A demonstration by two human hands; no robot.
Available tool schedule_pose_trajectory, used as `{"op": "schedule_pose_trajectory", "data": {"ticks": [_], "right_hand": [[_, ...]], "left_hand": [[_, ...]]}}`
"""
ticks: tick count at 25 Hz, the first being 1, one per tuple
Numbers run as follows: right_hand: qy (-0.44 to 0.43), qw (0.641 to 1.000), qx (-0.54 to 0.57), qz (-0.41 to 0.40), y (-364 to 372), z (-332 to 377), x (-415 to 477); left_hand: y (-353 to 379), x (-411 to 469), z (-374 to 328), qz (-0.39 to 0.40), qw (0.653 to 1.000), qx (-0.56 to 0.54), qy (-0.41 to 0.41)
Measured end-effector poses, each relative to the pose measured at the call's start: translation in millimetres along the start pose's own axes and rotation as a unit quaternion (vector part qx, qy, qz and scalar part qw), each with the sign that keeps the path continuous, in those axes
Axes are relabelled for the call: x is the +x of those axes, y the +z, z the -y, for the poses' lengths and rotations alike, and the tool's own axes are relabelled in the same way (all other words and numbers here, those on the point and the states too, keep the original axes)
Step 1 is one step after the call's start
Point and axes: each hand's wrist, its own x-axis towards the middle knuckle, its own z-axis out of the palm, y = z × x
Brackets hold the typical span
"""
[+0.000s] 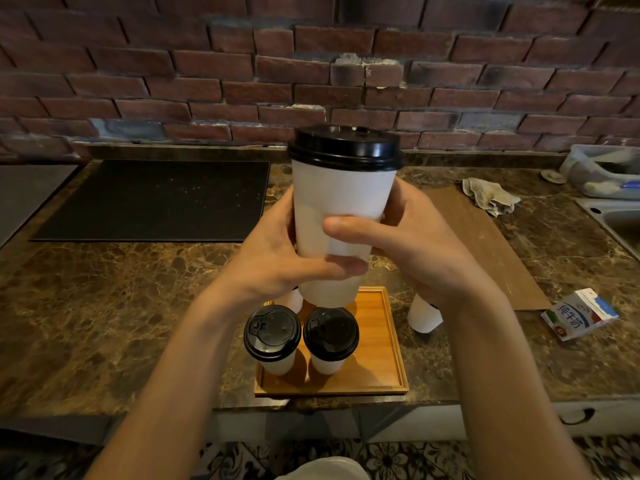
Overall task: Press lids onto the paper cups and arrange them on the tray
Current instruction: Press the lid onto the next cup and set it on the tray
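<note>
A white paper cup (341, 195) with a black lid (345, 147) is held up in the air above the wooden tray (384, 355). My left hand (277, 258) grips its lower left side, thumb across the front. My right hand (408, 244) wraps the right side, thumb laid over the cup's front. Two lidded cups stand on the tray's near part: one at the left (272, 336), one beside it (330, 336). Another cup (294, 299) is mostly hidden behind my left wrist. A white cup (424, 315) stands on the counter right of the tray, partly hidden by my right wrist.
A black mat (156, 199) lies at the back left of the marble counter (104, 306). A brown board (485, 244), a crumpled rag (490, 195) and a small milk carton (578, 313) lie to the right. A sink (616, 216) sits at the far right, a brick wall behind.
</note>
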Motion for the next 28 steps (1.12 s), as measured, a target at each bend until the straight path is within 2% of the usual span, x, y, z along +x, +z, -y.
{"op": "schedule_pose_trajectory", "data": {"ticks": [15, 23, 28], "right_hand": [[-0.010, 0.984, -0.100, -0.145, 21, -2, 0], [-0.028, 0.990, -0.063, -0.120, 14, -3, 4], [-0.033, 0.996, -0.037, -0.071, 7, -6, 4]], "left_hand": [[13, 8, 10, -0.088, 0.996, 0.020, 0.020], [4, 6, 3, -0.066, 0.997, 0.045, 0.012], [0, 4, 5, -0.047, 0.998, 0.045, 0.014]]}}
